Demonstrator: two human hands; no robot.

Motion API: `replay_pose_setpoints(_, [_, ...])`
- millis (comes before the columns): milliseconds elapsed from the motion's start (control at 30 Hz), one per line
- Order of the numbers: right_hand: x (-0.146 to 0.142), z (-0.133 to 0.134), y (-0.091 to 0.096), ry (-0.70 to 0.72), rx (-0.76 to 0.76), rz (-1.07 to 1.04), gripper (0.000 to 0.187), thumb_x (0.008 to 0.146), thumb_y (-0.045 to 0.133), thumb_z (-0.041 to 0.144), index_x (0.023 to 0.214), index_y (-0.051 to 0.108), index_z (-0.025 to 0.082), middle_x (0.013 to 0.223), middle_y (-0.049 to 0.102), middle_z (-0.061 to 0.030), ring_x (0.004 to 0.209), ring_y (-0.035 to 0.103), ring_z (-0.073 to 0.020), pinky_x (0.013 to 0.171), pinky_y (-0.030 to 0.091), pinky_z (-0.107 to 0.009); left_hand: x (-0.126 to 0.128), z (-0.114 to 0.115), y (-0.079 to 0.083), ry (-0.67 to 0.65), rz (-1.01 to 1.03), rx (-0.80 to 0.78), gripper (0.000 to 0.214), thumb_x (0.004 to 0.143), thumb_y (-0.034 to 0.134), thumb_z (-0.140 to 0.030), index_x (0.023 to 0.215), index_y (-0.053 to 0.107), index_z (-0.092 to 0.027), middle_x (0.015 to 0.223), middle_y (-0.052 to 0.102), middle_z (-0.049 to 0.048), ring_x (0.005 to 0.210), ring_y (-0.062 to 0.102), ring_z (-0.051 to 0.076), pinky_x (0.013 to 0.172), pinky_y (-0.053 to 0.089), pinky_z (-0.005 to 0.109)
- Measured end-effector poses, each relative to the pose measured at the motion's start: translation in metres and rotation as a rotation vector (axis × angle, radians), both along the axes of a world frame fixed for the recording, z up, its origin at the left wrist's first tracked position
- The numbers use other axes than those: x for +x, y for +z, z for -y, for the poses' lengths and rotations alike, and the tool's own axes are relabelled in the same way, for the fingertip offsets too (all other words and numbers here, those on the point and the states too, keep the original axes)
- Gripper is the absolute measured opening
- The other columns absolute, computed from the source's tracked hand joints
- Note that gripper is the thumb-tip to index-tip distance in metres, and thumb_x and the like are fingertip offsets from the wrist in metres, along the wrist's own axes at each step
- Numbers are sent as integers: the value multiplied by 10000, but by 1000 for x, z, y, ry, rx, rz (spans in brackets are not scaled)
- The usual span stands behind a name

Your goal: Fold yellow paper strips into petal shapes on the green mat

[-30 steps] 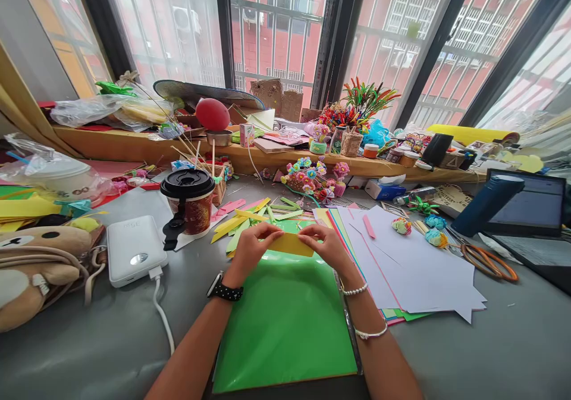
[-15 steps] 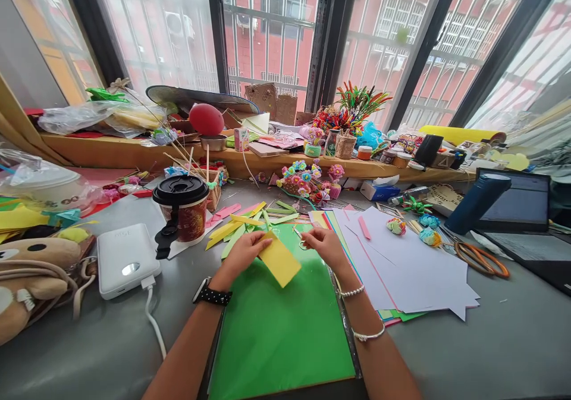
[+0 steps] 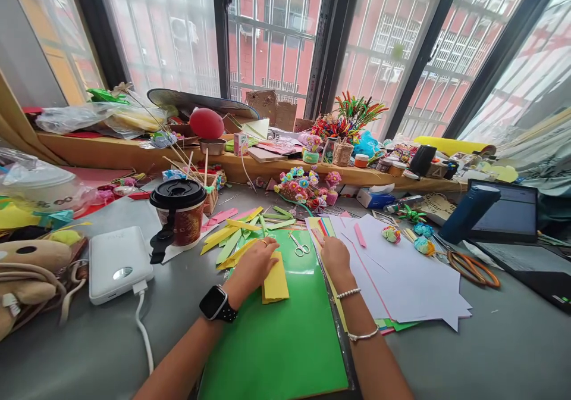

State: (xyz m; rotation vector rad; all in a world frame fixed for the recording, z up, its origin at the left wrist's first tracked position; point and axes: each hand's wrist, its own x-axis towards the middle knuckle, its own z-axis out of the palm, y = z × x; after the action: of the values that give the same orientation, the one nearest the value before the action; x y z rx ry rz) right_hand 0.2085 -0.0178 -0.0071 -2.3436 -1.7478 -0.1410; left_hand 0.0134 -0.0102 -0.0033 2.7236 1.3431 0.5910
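My left hand (image 3: 255, 269) lies over the upper part of a folded piece of yellow paper (image 3: 275, 281), its fingers stretched across the paper's upper left edge. That paper rests on a large green sheet (image 3: 281, 340). Yellow and green paper strips (image 3: 241, 233) are heaped beside and beyond this hand. Small scissors with white handles (image 3: 300, 249) lie on the green sheet between my two hands. My right hand (image 3: 335, 260) is closed at the left edge of a stack of white paper (image 3: 401, 287). A pinkish flat piece shows at its fingertips, too little visible to name.
On the left stand a lidded coffee cup (image 3: 178, 212) and a white power bank (image 3: 119, 266) with its cable. To the right are a dark blue bottle (image 3: 468, 215), a laptop (image 3: 506, 209) and orange-handled scissors (image 3: 473, 269). Craft flowers (image 3: 298, 183) stand at the back.
The yellow paper has come down onto the green sheet under my left hand. My right hand has let go of the small scissors and moved right to the paper stack.
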Motion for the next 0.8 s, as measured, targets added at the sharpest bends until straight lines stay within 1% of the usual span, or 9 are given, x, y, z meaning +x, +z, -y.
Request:
replay_pose_setpoints(67, [-3, -1, 2, 5, -11, 29, 279, 773, 340, 22, 875, 591, 87, 833, 631, -147, 783, 598, -220, 569, 394, -255, 1, 7, -6, -37, -70, 27, 313, 793, 432, -249, 1071, 498, -121, 1117, 538, 138, 1028, 494, 236, 864, 394, 380])
replay_pose_setpoints(167, [-3, -3, 4, -14, 8, 10, 287, 766, 328, 5, 873, 579, 94, 820, 635, -149, 750, 608, -216, 545, 391, -253, -2, 19, -18, -138, -151, 45, 576, 768, 408, -462, 1173, 408, -51, 1243, 406, 203, 1154, 365, 286, 935, 314, 433])
replay_pose_setpoints(233, [0, -3, 5, 0, 58, -55, 248, 761, 353, 30, 844, 570, 114, 787, 640, -133, 719, 609, -212, 537, 388, -253, -6, 25, -23, -171, -177, 28, 633, 787, 312, -508, 1222, 353, -50, 1289, 343, 193, 1198, 294, 282, 967, 266, 440])
replay_pose_setpoints(300, [3, -2, 5, 70, 126, -170, 165, 756, 404, 90, 800, 555, 137, 746, 641, -107, 698, 605, -203, 547, 390, -252, -12, 28, -26, -183, -191, 23, 627, 799, 258, -516, 1255, 316, -90, 1323, 296, 164, 1223, 237, 275, 981, 237, 440])
replay_pose_setpoints(400, [5, 2, 6, 238, 215, -434, 79, 757, 434, 186, 782, 502, 154, 724, 633, -70, 647, 594, -169, 551, 399, -239, -17, 29, -24, -187, -188, 20, 629, 790, 257, -533, 1277, 283, -135, 1340, 272, 134, 1235, 207, 265, 990, 223, 430])
replay_pose_setpoints(467, [5, 6, 6, 334, 218, -634, 115, 781, 398, 241, 836, 460, 160, 703, 628, -43, 567, 575, -141, 521, 397, -227, -18, 28, -23, -196, -174, 16, 662, 781, 270, -544, 1287, 253, -117, 1339, 277, 132, 1235, 215, 251, 998, 216, 412])
replay_pose_setpoints(533, [4, 11, 6, 396, 209, -732, 187, 811, 346, 302, 902, 434, 166, 650, 613, -14, 514, 549, -132, 500, 385, -224, -19, 28, -23, -204, -161, 17, 684, 775, 280, -548, 1287, 243, -96, 1337, 282, 133, 1234, 223, 241, 1004, 212, 401])
replay_pose_setpoints(667, [0, 16, 1, 415, 169, -580, 341, 828, 278, 431, 980, 448, 177, 634, 584, -8, 560, 547, -159, 501, 359, -230, -19, 30, -25, -173, -140, 45, 667, 766, 303, -550, 1262, 305, -105, 1331, 296, 139, 1232, 223, 263, 996, 224, 430])
replay_pose_setpoints(800, [-7, 16, -6, 450, 157, -421, 300, 850, 278, 374, 905, 506, 187, 710, 590, -25, 629, 548, -160, 538, 360, -231, -19, 33, -26, -148, -102, 59, 666, 759, 337, -539, 1249, 320, -89, 1279, 381, 153, 1196, 303, 267, 983, 256, 438])
